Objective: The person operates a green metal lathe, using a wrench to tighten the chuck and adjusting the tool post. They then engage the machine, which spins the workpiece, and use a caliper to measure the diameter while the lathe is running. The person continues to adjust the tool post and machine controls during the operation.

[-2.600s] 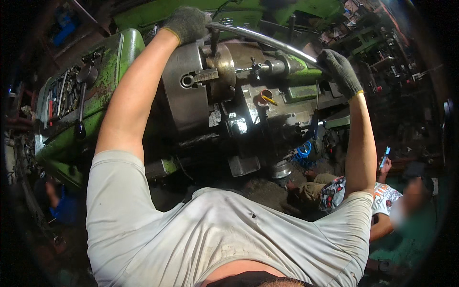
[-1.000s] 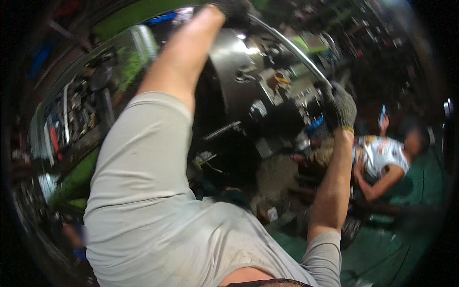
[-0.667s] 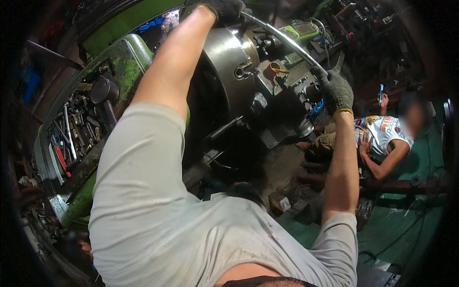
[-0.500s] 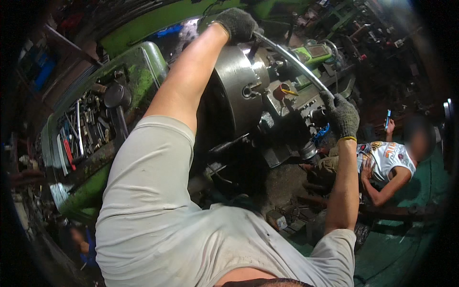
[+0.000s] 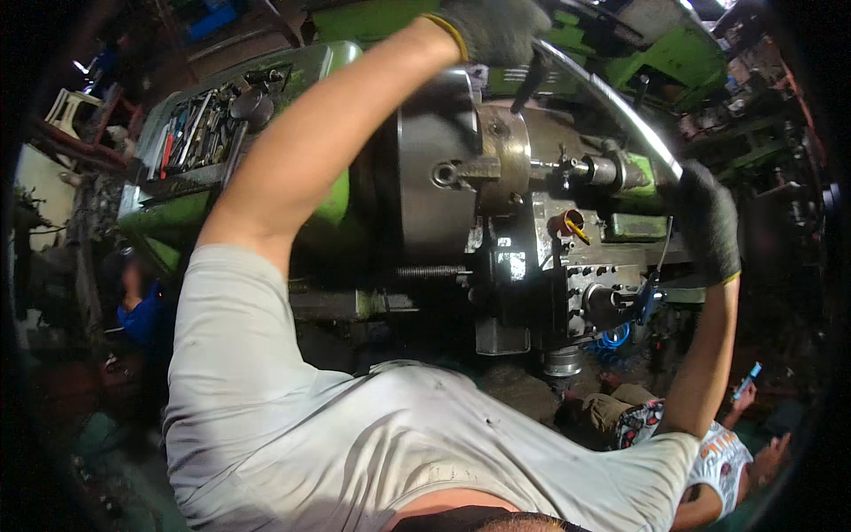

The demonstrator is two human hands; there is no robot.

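Steel extension pipe [image 5: 620, 111], upper right of frame above lathe chuck [image 5: 434, 173]: left hand [image 5: 496, 27] clenched at upper end, right hand [image 5: 705, 222] clenched at lower end. Step judged: levering chuck key. Next: steady downward pull.

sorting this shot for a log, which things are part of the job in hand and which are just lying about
In hand:
long shiny steel bar, gripped by gloved left hand and gloved right hand
round grey steel lathe chuck

Lying about:
tray of hand tools on green lathe headstock
small blue phone held by seated person
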